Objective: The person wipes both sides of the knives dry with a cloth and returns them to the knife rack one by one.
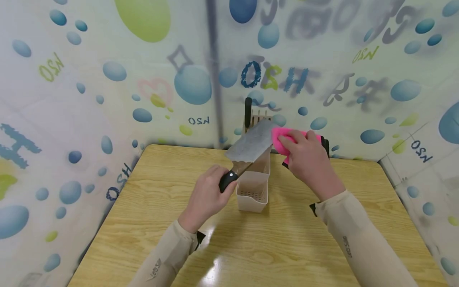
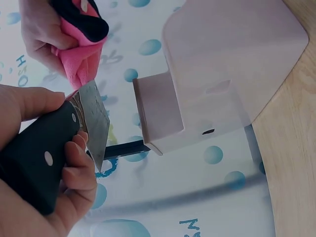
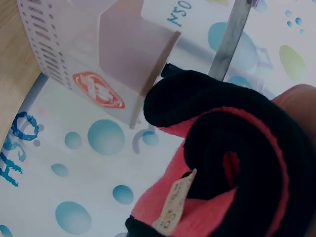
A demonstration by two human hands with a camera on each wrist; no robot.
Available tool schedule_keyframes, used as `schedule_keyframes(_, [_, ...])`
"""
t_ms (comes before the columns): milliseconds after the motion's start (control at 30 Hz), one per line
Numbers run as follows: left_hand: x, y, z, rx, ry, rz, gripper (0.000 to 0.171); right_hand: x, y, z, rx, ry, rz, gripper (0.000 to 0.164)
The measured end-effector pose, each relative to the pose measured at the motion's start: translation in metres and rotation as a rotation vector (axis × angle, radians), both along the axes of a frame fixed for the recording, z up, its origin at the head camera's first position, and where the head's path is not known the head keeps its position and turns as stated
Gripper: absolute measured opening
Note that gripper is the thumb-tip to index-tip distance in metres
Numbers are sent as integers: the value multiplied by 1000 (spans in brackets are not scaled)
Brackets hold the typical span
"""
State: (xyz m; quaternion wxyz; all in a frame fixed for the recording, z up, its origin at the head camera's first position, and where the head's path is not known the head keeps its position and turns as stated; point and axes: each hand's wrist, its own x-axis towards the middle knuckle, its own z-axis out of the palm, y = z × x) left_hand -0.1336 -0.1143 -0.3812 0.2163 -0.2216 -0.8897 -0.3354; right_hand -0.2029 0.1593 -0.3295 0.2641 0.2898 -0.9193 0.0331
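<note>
A cleaver (image 1: pixel 251 140) with a broad grey blade and a black riveted handle is tilted up to the right above the table. My left hand (image 1: pixel 208 191) grips its handle (image 2: pixel 37 153), fingers curled round it. My right hand (image 1: pixel 310 161) holds a bunched pink cloth with black edging (image 1: pixel 281 140) at the far end of the blade. In the right wrist view the folded cloth (image 3: pixel 163 192) with a small white tag covers much of the scene, and the fingers are mostly hidden. Behind the cleaver stands a pale plastic knife holder (image 1: pixel 252 204).
A black-handled knife (image 1: pixel 248 111) stands upright in the back of the holder. The wood-grain table (image 1: pixel 172 223) meets walls covered with blue and green bubble prints (image 1: pixel 193 85). An orange-red label (image 3: pixel 98 90) is on the holder's side.
</note>
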Motion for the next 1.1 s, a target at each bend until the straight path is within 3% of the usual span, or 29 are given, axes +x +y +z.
schedule_keyframes(133, [-1,1,0,-44,23,18,22,5,-7,2,65,-30,24,46])
schedule_keyframes(367, [-1,1,-1,-126,41,53,22,16,-18,2,88,-129,27,51])
schedule_keyframes(533, [-1,2,-2,-150,55,59,22,21,-22,3,91,-115,53,50])
schedule_keyframes(933, [-2,-1,-5,-219,126,29,18,5,-10,1,134,-51,14,50])
schedule_keyframes(1100, [-1,-2,-7,-249,165,30,20,1,-5,3,170,-84,-24,49])
